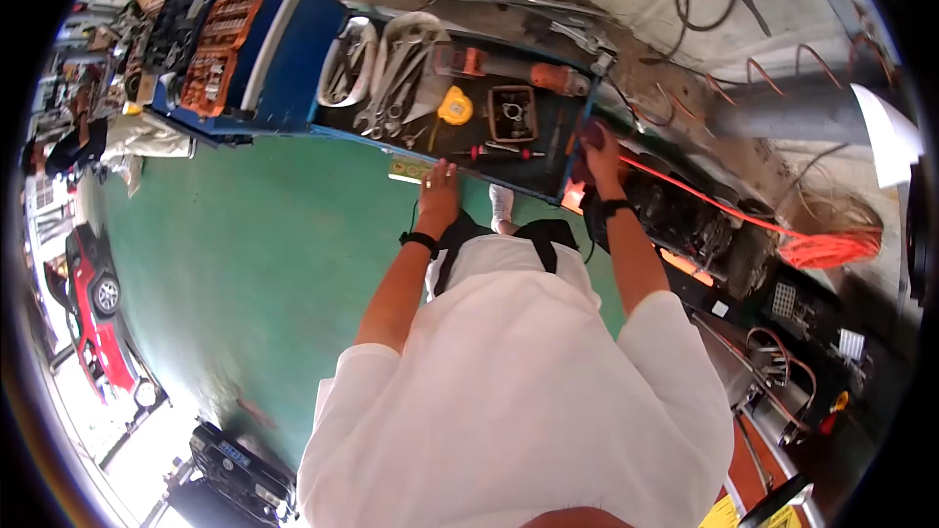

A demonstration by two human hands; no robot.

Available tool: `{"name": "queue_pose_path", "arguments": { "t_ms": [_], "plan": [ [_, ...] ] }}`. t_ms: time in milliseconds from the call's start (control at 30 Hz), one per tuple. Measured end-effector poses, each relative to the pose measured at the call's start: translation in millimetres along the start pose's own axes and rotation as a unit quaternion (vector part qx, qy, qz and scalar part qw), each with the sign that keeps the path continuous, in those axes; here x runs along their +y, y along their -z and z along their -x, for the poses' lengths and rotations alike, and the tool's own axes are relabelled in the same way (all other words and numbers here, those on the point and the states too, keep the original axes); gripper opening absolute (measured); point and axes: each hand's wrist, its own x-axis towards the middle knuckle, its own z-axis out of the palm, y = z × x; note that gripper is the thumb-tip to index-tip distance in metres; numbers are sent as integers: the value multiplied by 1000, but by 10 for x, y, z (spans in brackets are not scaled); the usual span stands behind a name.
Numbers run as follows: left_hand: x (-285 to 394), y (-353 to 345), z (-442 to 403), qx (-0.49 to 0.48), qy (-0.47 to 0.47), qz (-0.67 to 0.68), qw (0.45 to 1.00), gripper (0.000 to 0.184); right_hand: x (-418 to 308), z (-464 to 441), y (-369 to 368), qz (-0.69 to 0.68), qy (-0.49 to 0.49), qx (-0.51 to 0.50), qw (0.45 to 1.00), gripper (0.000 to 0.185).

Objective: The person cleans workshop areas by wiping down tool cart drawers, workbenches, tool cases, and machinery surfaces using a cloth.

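My right hand [604, 164] is closed on a dark maroon rag [585, 162] at the right end of a blue-edged tool tray [528, 168]. At the tray's front edge my left hand [439, 198] rests with fingers stretched out, holding nothing. Just behind the left hand, a black-and-red screwdriver-like tool [497, 153] lies on the tray. A yellow tape measure [455, 106], a small brown box [513, 113] with metal parts and an orange-and-grey power tool [518, 70] lie farther back. Several wrenches [399, 78] fill a whitish container at the left.
A blue cabinet [269, 59] with orange socket cases [217, 54] stands at the left. An orange hose [719, 198] runs along the right to a coil [831, 247]. Green floor [245, 235] spreads to the left, with a red car [103, 332] beyond. Another person [78, 142] is at far left.
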Motion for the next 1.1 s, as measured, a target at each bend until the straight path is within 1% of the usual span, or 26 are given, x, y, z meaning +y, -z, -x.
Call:
{"name": "queue_pose_path", "arguments": {
  "t_ms": [33, 100, 133, 200, 233, 267, 333, 367, 400, 433, 467, 500, 533, 600, 633, 700, 733, 800, 833, 867, 933, 967, 1000, 1033, 1067, 1100],
  "plan": [
    [4, 3, -13, -21, 12, -22, 999, 86, -29, 15, 12, 7, -6, 8, 1000, 49],
    [16, 76, -33, -71, 30, -43, 996, 86, -146, 98, -83, 69, -67, -71, 993, 57],
    [26, 126, -28, -72, 25, -45, 996, 86, -159, 139, -38, 70, -71, -67, 993, 57],
    [59, 237, -36, -106, 38, -34, 993, 86, -201, 217, 57, 30, -29, -103, 994, 59],
    [86, 288, -30, -106, 33, -37, 993, 86, -233, 285, 95, 90, -20, -91, 992, 58],
    [108, 338, -17, -116, 36, -37, 992, 85, -267, 374, 138, 91, -24, -88, 992, 58],
    [109, 333, -52, -125, 36, -40, 991, 83, -343, 535, 242, 97, -76, -171, 978, 56],
    [74, 340, -71, -131, 23, -31, 991, 84, -289, 662, 232, 76, -28, -140, 987, 56],
    [25, 347, -99, -138, 11, -23, 990, 85, -337, 738, 280, 74, -32, -136, 987, 56],
    [-29, 365, -144, -138, 5, -30, 990, 85, -389, 810, 323, 50, -46, -152, 986, 57],
    [-76, 378, -177, -148, -12, 3, 989, 86, -444, 877, 354, 26, -61, -169, 983, 58],
    [-108, 393, -187, -156, -28, 38, 987, 87, -337, 917, 351, -13, -58, -175, 983, 60],
    [-137, 355, -206, -156, -32, 32, 987, 87, -246, 906, 368, -15, -61, -169, 984, 60],
    [-179, 314, -268, -143, -39, 83, 985, 89, -110, 782, 371, 21, -80, -217, 973, 60],
    [-175, 323, -257, -134, -33, 107, 985, 89, -157, 687, 360, 18, -80, -214, 973, 60],
    [-224, 315, -263, -132, -49, 114, 983, 87, -219, 526, 335, 42, -18, -78, 996, 59],
    [-250, 284, -244, -132, -63, 127, 981, 86, -159, 448, 286, 40, -20, -80, 996, 59],
    [-303, 246, -176, -132, -81, 119, 981, 83, -18, 329, 186, -3, -19, -157, 987, 56],
    [-311, 268, -160, -130, -90, 116, 981, 82, 41, 297, 119, -30, -96, -199, 975, 51],
    [-311, 301, -164, -126, -100, 114, 980, 81, 110, 313, 116, -31, -95, -197, 975, 51],
    [-326, 290, -208, -133, -89, 101, 982, 78, 45, 318, 167, -8, -88, -260, 962, 43],
    [-327, 269, -225, -135, -84, 106, 982, 77, 17, 366, 196, -8, -84, -256, 963, 43],
    [-334, 217, -223, -140, -78, 113, 981, 75, 67, 483, 215, 70, -55, -284, 955, 40],
    [-312, 233, -201, -134, -73, 126, 980, 69, 84, 591, 250, 148, -27, -310, 939, 37],
    [-281, 243, -190, -133, -74, 127, 980, 69, 109, 674, 289, 149, -26, -310, 939, 37],
    [-263, 233, -192, -130, -67, 121, 982, 66, 82, 738, 343, 99, -48, -304, 946, 37]
  ]
}}
